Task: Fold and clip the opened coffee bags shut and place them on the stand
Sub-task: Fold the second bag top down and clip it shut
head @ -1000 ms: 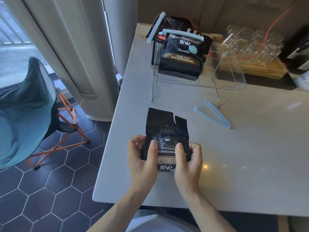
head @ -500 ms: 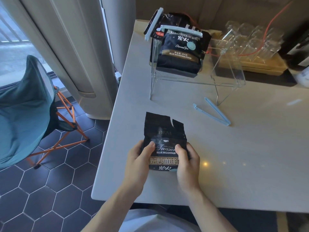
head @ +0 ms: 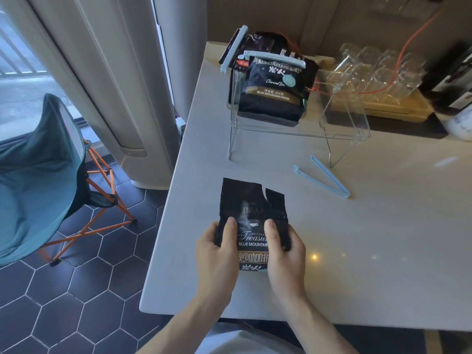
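1. The opened black coffee bag [head: 251, 213] lies flat on the pale counter [head: 357, 238], close to the near left corner, with its torn, notched top edge pointing toward the far edge.
2. The left hand [head: 217, 254] grips the bag's left side: the thumb lies curled over the printed front, and the fingers wrap the left edge, where they pass out of sight.
3. The right hand [head: 284, 251] grips the bag's right side in the same way, thumb on the front and fingers curled round the right edge.
4. The bag sits between the two hands; its lower half is under the thumbs and palms, while the upper half with the torn top extends clear beyond the fingertips.
5. A light blue sealing clip [head: 323, 178] lies open in a V on the counter, beyond and to the right of the held bag and well apart from both hands.
6. A clear acrylic stand [head: 344, 126] stands farther back toward the far edge. On its left part rests a black clipped coffee bag [head: 274, 90] with a pale clip across its folded top.
7. Behind it, nearer the far left corner, is a second clipped bag [head: 263, 44], its clip tilted.
8. Clear glasses [head: 378, 70] on a tray stand at the far right of the counter, with an orange cable [head: 406, 47] running over them.
9. On the dark hexagon-tiled floor left of the counter stands a teal folding chair [head: 38, 180] with orange legs.
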